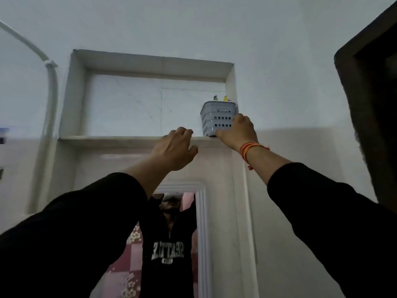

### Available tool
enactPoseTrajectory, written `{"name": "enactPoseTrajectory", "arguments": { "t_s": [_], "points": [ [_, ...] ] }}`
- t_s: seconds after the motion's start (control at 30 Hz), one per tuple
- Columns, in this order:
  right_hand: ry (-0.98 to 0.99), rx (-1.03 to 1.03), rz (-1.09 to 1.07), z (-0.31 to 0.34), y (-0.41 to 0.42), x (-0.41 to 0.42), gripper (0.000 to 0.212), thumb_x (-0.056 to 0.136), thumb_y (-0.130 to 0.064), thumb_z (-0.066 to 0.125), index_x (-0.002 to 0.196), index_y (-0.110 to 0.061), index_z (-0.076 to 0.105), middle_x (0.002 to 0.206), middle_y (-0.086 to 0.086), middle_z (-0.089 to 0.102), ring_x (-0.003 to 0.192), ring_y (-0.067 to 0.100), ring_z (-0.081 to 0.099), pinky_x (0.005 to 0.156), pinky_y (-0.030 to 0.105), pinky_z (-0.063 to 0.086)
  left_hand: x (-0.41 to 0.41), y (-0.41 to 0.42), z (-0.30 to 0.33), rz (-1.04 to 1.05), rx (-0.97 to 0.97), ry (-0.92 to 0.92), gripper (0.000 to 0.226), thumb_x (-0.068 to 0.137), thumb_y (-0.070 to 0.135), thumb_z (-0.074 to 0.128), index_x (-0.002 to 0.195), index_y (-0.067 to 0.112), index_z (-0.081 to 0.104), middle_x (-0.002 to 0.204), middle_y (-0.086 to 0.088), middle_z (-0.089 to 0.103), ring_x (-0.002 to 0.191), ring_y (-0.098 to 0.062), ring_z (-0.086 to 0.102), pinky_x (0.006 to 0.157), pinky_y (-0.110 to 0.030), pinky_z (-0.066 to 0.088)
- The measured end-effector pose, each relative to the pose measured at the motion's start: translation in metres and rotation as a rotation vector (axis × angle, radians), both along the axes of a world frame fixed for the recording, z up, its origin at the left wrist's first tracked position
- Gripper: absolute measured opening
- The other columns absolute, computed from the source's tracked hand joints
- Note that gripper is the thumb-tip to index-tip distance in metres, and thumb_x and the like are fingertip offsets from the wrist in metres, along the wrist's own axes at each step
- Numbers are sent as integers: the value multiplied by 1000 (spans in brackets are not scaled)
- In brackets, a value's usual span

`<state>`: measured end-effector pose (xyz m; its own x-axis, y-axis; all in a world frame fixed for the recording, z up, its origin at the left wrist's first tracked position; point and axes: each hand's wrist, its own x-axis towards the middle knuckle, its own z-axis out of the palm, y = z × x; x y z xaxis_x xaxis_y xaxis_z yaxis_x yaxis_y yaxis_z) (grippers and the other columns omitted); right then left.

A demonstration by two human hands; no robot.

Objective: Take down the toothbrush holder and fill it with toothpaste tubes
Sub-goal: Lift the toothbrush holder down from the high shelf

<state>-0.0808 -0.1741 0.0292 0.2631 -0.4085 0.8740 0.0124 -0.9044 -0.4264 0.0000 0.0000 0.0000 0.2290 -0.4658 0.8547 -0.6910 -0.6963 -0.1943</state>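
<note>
Both arms are up at a recessed wall niche (120,104), its marble ledge (107,139) running out to the left of the right hand (236,132). Below both hands hangs a mirror (171,244) in a white frame, and a white pipe (51,91) climbs the wall far off to the left. The grey perforated toothbrush holder (217,118) stands upright at the niche's right end, tight by the side wall, two small tips poking above its rim. The right hand is on it, fingers spread across its lower right face; whether they close round it cannot be told. The left hand (174,149) rests just left of the holder, fingers curled loosely over the ledge edge, gripping nothing.
</note>
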Motion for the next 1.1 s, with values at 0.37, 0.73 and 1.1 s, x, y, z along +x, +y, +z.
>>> {"name": "enactPoseTrajectory", "arguments": {
  "t_s": [0.37,0.73,1.1],
  "points": [
    [-37,145,0,56,-42,99,128,59,-64,83,153,-4,19,140,17,44,123,33,53,98,41,52,97,-58,-2,144,-44,-150,75,88,44,43,154,10,30,150,-8,42,140,-29,36,123,-44,16],
    [-214,284,42,55,-18,86,115,46,-68,82,134,-8,39,124,10,51,105,30,62,72,35,52,111,-55,1,70,-17,-163,85,92,57,42,160,15,14,160,-5,27,151,-26,20,126,-44,5],
    [-268,210,183,2,13,16,112,57,-56,91,140,-4,35,134,11,45,114,27,56,78,30,46,89,-25,-31,-277,-89,65,69,102,43,45,161,16,22,170,0,16,158,-18,8,127,-42,17]
  ]
}}
